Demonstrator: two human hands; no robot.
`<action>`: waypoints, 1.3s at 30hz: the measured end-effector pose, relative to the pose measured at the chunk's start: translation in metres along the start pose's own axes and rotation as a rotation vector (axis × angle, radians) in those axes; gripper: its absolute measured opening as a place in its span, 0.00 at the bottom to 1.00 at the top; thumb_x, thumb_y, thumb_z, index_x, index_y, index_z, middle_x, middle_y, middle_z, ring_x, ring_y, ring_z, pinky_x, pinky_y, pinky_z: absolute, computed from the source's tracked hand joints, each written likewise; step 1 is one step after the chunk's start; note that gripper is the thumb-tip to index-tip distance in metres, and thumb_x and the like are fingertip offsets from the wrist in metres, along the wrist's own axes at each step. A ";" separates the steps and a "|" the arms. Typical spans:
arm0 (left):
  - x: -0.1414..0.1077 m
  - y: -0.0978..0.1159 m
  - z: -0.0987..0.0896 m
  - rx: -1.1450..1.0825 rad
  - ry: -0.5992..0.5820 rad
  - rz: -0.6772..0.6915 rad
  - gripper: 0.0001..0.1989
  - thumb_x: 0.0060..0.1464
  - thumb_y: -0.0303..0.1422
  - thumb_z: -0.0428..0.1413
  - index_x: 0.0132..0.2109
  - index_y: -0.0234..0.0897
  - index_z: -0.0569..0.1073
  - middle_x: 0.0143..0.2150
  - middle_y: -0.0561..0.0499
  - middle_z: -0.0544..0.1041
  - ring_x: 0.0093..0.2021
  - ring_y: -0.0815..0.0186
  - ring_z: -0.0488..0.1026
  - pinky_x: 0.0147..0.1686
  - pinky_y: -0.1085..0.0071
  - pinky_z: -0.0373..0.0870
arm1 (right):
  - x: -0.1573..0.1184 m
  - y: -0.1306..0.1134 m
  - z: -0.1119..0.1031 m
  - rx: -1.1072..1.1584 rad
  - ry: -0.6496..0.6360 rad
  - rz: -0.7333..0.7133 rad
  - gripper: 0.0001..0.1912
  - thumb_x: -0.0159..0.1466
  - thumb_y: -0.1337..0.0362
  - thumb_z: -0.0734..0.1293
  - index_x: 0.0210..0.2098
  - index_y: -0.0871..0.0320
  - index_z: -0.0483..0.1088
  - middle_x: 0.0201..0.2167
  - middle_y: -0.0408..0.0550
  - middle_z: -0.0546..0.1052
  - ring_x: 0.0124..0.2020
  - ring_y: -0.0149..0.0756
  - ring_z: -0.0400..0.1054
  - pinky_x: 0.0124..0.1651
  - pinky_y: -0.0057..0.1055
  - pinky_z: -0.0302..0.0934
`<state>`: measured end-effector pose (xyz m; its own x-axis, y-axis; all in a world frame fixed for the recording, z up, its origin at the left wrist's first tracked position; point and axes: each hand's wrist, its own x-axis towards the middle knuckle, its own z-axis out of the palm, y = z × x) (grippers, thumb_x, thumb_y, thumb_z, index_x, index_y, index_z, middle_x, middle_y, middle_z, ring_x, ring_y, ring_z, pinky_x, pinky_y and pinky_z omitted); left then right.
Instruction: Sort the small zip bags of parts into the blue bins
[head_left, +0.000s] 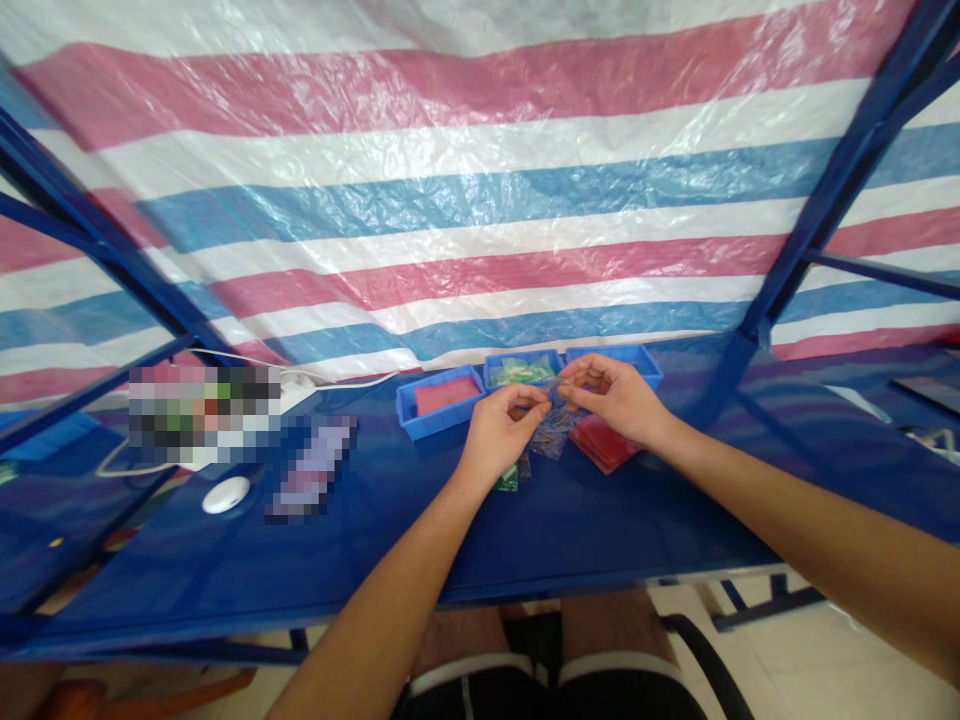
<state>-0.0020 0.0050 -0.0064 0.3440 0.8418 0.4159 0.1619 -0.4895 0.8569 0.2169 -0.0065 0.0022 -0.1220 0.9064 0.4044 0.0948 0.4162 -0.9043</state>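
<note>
- L hand (508,428): thumb & forefinger pinched tog on the edge of the clear bag (552,436), its 9 o'clock side; other fingers curled in
- R hand (611,398): fingertips likewise drawn tight on the bag, approx 1 o'clock side; exact grip too small to tell
- Clear bag: btwn the 2 hands, just above or on the tabletop (420,520), can't tell which; small brownish bits show thru it, too small to ID
- Clock centred on the bag, 12 = away from person: red pkts (602,448) at 3-4 o'clock, lying in a flat stack, partly under the R hand & forearm in this view
- Green pkt (508,480) at 7-8 o'clock, just beside the L hand, partly covered by it; small dark pkt (525,467) right next to it
- 3 blue trays in a row beyond the hands: L tray (448,416) at 9-10 o'clock w/ reddish-pink sheets (448,393); mid tray (490,377) at 11 w/ pale green pkts (525,369); R tray (650,372) at 1-2, partly hidden by R hand, contents can't tell
- Further out, approx 8-9 o'clock: pixelated long item (313,468), then round white thing (226,494), both on tabletop
- At 9 o'clock, far side: pixelated pile (202,410), white cable (341,383) near it
- 12 o'clock, behind trays: red, white & blue striped sheet (465,210)
- 6 o'clock: person's legs (469,636) below tabletop edge
</note>
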 end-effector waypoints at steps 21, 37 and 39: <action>-0.005 -0.003 -0.011 0.563 -0.390 0.300 0.14 0.66 0.28 0.55 0.53 0.41 0.82 0.51 0.44 0.82 0.52 0.58 0.78 0.58 0.61 0.75 | 0.013 0.009 -0.033 -0.932 0.058 -0.265 0.16 0.74 0.54 0.64 0.36 0.54 0.79 0.37 0.53 0.83 0.42 0.49 0.76 0.50 0.42 0.66; -0.009 0.001 -0.013 0.556 -0.330 0.289 0.14 0.62 0.30 0.61 0.54 0.38 0.79 0.53 0.43 0.78 0.53 0.56 0.77 0.60 0.59 0.74 | -0.003 -0.012 -0.008 -0.605 -0.079 -0.390 0.11 0.73 0.54 0.65 0.40 0.49 0.79 0.40 0.51 0.82 0.45 0.50 0.75 0.54 0.49 0.67; -0.008 0.001 -0.013 0.556 -0.346 0.283 0.14 0.62 0.28 0.59 0.54 0.38 0.80 0.52 0.43 0.78 0.53 0.57 0.78 0.60 0.60 0.74 | -0.004 -0.011 -0.006 -0.602 -0.100 -0.396 0.11 0.73 0.55 0.65 0.40 0.49 0.78 0.40 0.50 0.82 0.44 0.49 0.75 0.54 0.48 0.67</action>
<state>-0.0170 0.0004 -0.0048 0.7015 0.5898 0.4000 0.4389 -0.7997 0.4097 0.2223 -0.0140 0.0117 -0.3467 0.6806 0.6455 0.5487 0.7053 -0.4489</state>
